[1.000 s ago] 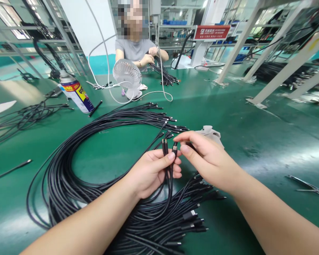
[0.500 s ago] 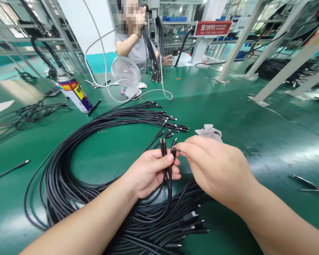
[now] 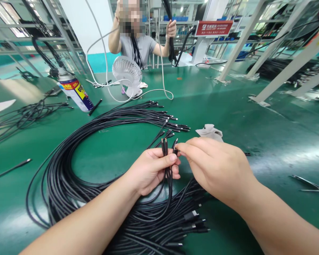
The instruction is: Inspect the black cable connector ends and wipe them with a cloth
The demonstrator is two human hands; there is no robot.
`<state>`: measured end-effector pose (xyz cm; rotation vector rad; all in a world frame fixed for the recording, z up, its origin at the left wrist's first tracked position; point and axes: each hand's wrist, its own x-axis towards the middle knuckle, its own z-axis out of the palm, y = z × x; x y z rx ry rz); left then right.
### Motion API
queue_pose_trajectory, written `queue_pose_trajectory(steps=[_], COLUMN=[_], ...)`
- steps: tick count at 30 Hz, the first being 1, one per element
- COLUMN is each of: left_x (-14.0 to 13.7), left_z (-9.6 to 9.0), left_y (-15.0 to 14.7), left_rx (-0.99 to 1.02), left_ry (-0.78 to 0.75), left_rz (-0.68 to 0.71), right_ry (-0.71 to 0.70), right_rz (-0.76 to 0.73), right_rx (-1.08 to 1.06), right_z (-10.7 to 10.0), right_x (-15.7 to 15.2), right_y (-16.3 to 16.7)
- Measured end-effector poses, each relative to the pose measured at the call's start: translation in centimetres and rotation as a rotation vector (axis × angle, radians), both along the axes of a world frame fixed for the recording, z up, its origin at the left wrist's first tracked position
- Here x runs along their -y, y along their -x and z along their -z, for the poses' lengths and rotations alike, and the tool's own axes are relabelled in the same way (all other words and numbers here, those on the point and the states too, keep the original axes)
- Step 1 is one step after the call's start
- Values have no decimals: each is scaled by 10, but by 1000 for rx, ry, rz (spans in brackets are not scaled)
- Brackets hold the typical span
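Note:
Several black USB cables stand with their plugs upward in my left hand, gripped between thumb and fingers. My right hand is closed in a pinch, its fingertips against the tip of the rightmost plugs. Whatever lies between those fingertips is too small and covered to make out. Below and left of my hands, a big looped bundle of black cables rests on the green table. One set of its plug ends points right beyond my hands, another set lies nearer me.
A spray can and a small white fan with a white cord stand at the back. Behind my right hand lies a grey cloth. Tweezers are at the right. Across the table, a person handles hanging black cables.
My hands stay nearly in place, the right fingertips shifting slightly on the plugs. The person opposite has raised and spread both arms with the cables.

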<state>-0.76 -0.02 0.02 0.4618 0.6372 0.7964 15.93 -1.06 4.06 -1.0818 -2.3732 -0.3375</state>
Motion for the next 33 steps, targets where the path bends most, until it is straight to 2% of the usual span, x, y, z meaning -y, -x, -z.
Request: queue_pose_trajectory(steps=[12, 33], left_x=[-1, 0], left_z=[3, 0], left_y=[0, 2], left_rx=[-8, 2], left_ry=[-1, 0], left_rz=[5, 37], right_ry=[63, 71], right_rz=[-20, -7], right_rx=[-6, 45], right_z=[0, -4], right_x=[0, 0], right_y=[-6, -11])
